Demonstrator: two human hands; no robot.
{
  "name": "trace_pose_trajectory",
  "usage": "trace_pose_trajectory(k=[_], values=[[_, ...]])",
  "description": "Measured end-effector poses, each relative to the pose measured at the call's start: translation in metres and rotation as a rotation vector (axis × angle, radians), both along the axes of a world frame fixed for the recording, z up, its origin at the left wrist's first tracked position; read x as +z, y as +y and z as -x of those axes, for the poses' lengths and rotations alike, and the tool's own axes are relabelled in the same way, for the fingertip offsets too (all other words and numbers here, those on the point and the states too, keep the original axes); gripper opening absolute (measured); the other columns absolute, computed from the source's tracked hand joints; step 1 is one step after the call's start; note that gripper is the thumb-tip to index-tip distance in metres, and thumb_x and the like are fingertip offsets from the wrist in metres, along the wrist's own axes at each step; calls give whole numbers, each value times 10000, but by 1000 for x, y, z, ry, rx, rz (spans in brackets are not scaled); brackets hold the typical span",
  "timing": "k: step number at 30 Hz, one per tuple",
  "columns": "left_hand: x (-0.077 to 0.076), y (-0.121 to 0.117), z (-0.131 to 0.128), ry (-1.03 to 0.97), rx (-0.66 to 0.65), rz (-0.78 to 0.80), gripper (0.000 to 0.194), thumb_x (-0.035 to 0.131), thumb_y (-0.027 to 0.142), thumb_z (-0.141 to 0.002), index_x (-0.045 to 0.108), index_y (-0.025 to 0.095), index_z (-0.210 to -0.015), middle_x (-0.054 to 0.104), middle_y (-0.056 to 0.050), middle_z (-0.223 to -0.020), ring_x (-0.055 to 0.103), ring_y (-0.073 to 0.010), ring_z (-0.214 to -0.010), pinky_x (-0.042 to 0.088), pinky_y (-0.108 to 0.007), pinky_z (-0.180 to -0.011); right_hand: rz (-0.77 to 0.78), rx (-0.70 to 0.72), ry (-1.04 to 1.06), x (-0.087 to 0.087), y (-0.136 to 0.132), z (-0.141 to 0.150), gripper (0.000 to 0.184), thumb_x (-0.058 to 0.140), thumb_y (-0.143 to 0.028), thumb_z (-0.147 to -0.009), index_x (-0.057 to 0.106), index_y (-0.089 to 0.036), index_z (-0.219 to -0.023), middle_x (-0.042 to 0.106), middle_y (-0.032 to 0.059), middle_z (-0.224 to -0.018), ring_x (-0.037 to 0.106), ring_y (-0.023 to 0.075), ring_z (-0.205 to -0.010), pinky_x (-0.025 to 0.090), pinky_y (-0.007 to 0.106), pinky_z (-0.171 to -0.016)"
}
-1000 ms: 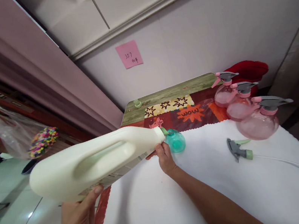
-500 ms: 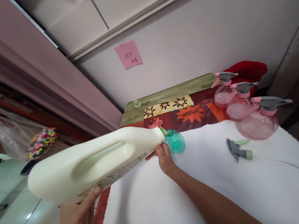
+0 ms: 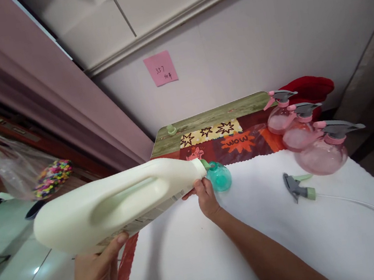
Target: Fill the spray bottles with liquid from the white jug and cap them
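Observation:
A large cream-white jug with a moulded handle lies tilted almost level across my view. My left hand supports its underside near the base, thumb along the label. Close to the neck, my right hand grips the jug from below. The jug's green spout points right, at the mouth of a teal spray bottle that stands on the white cloth with its top off. No stream of liquid can be made out. A grey and green spray head with a long clear tube lies to the right.
Several pink spray bottles with grey triggers stand at the right, beside a red object. A green cap sits on the table's back edge. A pink note is on the wall. A plastic bag hangs at left.
The jug's base end has shifted very slightly left and down in the picture. Both hands keep their hold, and the teal bottle stays put.

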State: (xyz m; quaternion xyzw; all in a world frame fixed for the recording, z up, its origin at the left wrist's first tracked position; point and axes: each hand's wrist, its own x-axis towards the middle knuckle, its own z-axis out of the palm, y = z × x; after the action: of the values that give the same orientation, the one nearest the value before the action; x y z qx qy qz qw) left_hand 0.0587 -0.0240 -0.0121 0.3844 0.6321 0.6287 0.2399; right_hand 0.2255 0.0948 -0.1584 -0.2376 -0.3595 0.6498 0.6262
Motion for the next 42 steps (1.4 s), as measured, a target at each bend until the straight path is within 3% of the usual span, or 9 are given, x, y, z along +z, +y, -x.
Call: trace_pose_trajectory(k=[4,21,27,42], values=[[1,0,-1,6,0,-1,667,935,265,-544,744,239,-1182,797,-37,-1077,705,-304,-1112,531,-410,-1062,3,-4,5,-2,-1,0,515,586,-673,-875,645,-164,-935,701,26,-556,711,218,-497,578,301,-532],[2,0,-2,2,8,7,673,935,266,-545,733,245,-1187,782,-47,-1150,666,-308,-1199,538,-391,-1049,15,-2,6,-1,0,1,523,589,-681,-857,645,-170,-953,720,37,-594,703,218,-486,581,308,-513],[3,0,-1,29,31,14,634,931,278,-535,755,252,-1144,802,-42,-1059,699,-311,-1132,544,-401,-1041,8,11,-3,-1,0,0,541,578,-695,-860,651,-167,-955,716,42,-601,709,226,-500,589,322,-529],[4,2,-5,29,41,11,627,926,272,-516,759,250,-1119,803,-36,-1053,690,-319,-1161,510,-428,-1088,21,4,19,-2,1,2,540,593,-696,-857,645,-165,-946,737,52,-622,716,226,-490,609,321,-523]])
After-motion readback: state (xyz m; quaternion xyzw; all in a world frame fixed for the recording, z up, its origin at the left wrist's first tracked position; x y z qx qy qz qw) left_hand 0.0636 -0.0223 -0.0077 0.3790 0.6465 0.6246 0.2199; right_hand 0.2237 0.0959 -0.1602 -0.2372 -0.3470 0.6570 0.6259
